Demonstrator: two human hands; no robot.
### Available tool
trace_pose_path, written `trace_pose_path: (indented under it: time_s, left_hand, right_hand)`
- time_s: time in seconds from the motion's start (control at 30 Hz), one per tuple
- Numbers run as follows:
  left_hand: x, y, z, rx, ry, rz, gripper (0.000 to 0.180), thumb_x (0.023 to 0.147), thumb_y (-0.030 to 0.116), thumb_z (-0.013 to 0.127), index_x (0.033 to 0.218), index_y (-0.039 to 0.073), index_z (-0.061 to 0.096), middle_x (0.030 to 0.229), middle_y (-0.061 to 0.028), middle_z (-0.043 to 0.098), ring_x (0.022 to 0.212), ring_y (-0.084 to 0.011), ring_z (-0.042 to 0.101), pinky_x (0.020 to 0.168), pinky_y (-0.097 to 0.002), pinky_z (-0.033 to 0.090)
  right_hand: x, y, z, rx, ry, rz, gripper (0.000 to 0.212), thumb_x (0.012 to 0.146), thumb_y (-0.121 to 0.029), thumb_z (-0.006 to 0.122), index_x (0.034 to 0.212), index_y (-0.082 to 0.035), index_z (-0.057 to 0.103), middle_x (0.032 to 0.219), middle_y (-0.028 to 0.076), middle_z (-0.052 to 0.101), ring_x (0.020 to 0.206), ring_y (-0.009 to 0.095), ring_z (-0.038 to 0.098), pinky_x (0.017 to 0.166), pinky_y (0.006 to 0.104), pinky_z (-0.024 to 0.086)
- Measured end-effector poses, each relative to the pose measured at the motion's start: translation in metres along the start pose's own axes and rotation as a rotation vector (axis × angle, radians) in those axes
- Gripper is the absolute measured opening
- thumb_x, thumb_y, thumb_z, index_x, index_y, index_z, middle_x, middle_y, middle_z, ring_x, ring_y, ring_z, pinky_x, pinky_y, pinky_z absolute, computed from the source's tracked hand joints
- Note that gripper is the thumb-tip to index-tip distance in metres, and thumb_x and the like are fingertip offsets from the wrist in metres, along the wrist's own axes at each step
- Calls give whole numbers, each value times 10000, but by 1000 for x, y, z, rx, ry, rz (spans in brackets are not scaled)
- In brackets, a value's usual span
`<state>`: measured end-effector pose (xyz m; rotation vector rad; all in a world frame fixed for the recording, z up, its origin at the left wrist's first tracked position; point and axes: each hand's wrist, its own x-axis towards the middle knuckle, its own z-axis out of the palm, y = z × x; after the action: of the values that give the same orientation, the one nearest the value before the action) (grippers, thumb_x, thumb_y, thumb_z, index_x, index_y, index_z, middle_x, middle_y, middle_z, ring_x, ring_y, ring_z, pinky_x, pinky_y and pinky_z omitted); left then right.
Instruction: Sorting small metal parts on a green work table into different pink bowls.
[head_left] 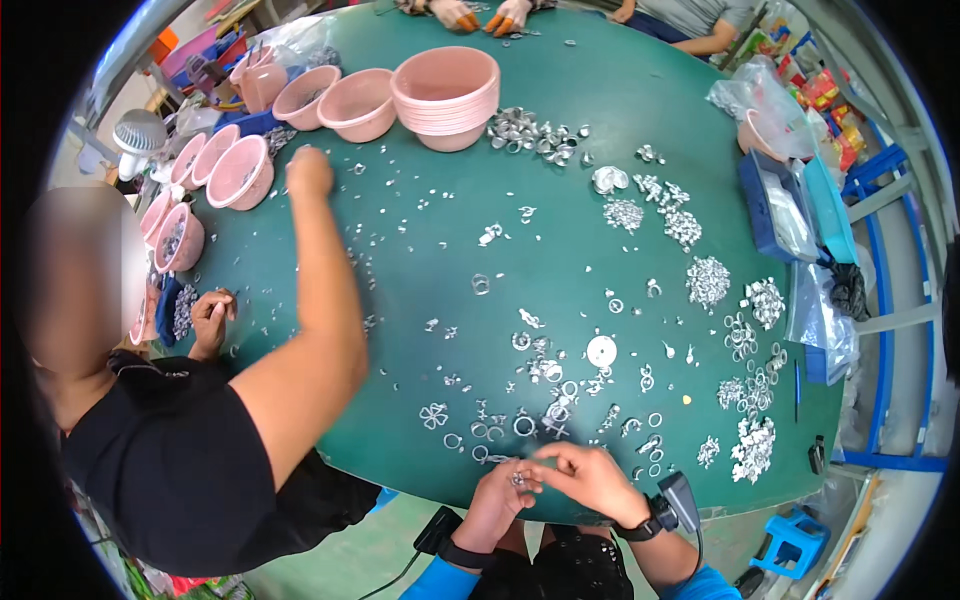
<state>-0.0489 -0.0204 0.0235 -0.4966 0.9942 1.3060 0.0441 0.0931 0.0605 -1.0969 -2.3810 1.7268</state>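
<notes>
At the near edge of the green table [430,285], my left hand [497,500] is closed, its fingers pinched around a small silver metal piece [518,480]. My right hand [592,483] comes in from the right, thumb and index finger bent toward the left fingertips. Its fingertips are slightly blurred, and anything between them is too small to make out. Just beyond my hands lie several silver rings [525,424] and small ornaments, among them a flower-shaped piece [433,416]. A round white disc [601,351] lies farther up.
On the left, a co-worker's arm [325,270] reaches across the table. Pink bowls [445,75] line the far left, some stacked. Piles of silver parts [708,282] cover the right side, near a blue tray [765,210]. A second person's orange-tipped fingers [480,18] show at the far edge.
</notes>
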Motion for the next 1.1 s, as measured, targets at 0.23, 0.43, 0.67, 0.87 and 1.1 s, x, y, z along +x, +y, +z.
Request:
trace_pose_path:
  time_s: [0.23, 0.43, 0.67, 0.87, 1.1]
  left_hand:
    - [11, -10, 3, 163, -99, -39, 373, 819, 231, 407, 494, 49, 410, 536, -32, 412, 435, -86, 324, 396, -213, 241]
    - [21, -16, 2, 404, -92, 80, 322, 824, 207, 423, 562, 25, 467, 442, 20, 343, 369, -50, 257, 365, -193, 182]
    - [22, -23, 12, 284, -42, 38, 245, 816, 164, 433, 632, 15, 495, 527, -10, 405, 464, -70, 351, 422, -200, 255]
    - [15, -26, 24, 240, -40, -23, 249, 828, 191, 407, 688, 8, 501, 618, -42, 471, 536, -99, 417, 464, -214, 320]
    - [23, -33, 19, 107, -167, -152, 254, 821, 217, 403, 691, 16, 489, 642, -63, 478, 556, -125, 430, 472, -222, 329]
  right_hand:
    - [-33, 65, -18, -173, 381, 270, 84, 711, -131, 568, 770, -72, 561, 507, 93, 488, 420, 215, 483, 409, 304, 365]
    - [-43, 75, -16, -138, 439, 276, 75, 692, -113, 574, 756, -76, 560, 516, 95, 491, 423, 225, 475, 413, 310, 367]
    - [-23, 88, 3, -319, 653, 6, 85, 703, -140, 572, 738, -63, 559, 566, 89, 540, 519, 253, 546, 456, 330, 422]
    - [-41, 52, -13, -7, 428, 117, 94, 697, -114, 597, 754, -42, 575, 465, 39, 437, 389, 104, 398, 379, 251, 318]
    - [-26, 64, -12, 45, 455, 243, 97, 704, -132, 585, 772, -64, 585, 511, 59, 483, 410, 142, 446, 405, 273, 354]
